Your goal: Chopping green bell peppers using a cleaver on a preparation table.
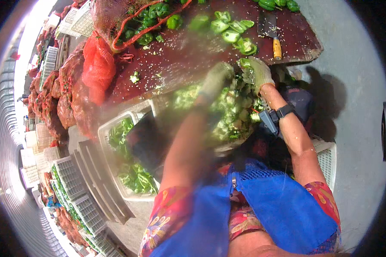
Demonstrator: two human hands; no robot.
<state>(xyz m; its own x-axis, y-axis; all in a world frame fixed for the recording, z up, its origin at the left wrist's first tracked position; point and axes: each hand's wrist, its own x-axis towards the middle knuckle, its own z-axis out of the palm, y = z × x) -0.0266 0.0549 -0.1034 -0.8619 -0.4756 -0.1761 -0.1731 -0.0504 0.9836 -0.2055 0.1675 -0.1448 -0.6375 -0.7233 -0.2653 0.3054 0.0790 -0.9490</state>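
Gloved in pale knit, my right hand [258,74] is at the table's near edge, its fingers around a piece of green bell pepper [244,63]. My left hand [219,76], also gloved, is blurred just beside it; its fingers and anything in them cannot be made out. Below both hands is a container heaped with pale pepper cores and seeds [226,112]. Cut green pepper halves [231,36] lie on the dark red tabletop [180,61] beyond my hands. A cleaver with a wooden handle [277,48] rests at the right of the tabletop.
Whole green peppers [148,19] lie by a red mesh sack [98,64] at the upper left. A white plastic crate [103,141] with green pepper pieces stands left of my legs, another crate [328,163] at the right. Filled sacks [66,106] and a wooden pallet [99,183] are farther left.
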